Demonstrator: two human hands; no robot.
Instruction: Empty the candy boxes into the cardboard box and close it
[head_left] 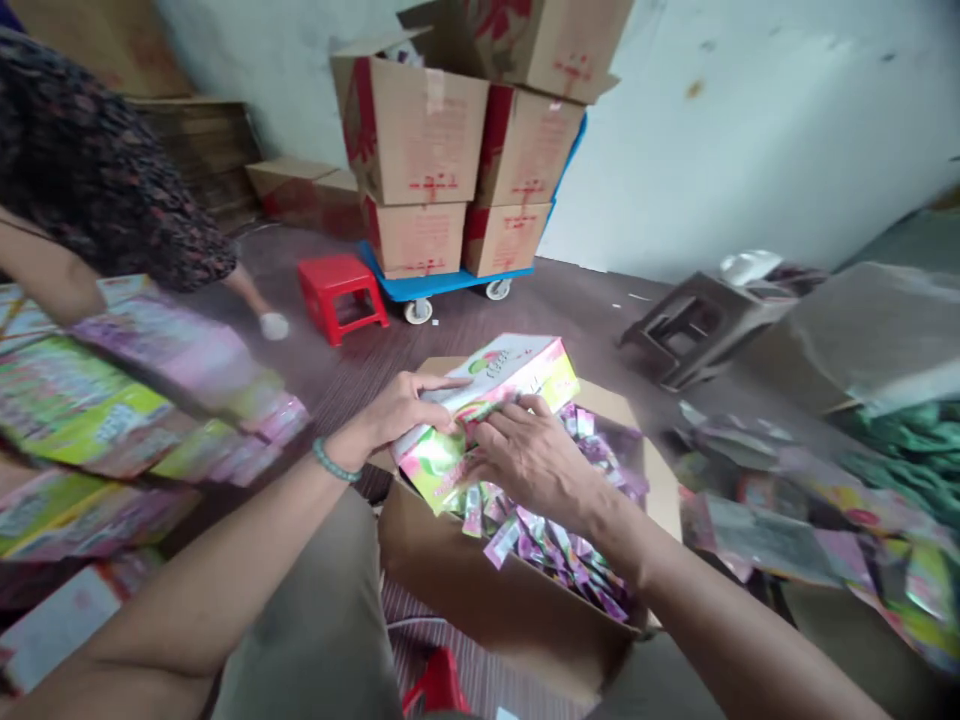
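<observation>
A colourful printed carton (495,385), white, green, yellow and pink, is held tilted over an open brown cardboard box (517,610). My left hand (405,405) grips the carton's near left edge, fingers wrapped over its top. My right hand (529,455) is pressed against the carton's lower side, fingers curled on it. Under the hands the brown box holds several small purple and pink sachets (555,550). A green bead bracelet (335,463) sits on my left wrist.
Another person in a dark patterned garment (105,170) stands at left beside stacked colourful cartons (97,420). Brown boxes (465,140) are piled on a blue trolley (450,285), next to a red stool (341,295). A grey stool (690,325) and loose packets (810,510) lie at right.
</observation>
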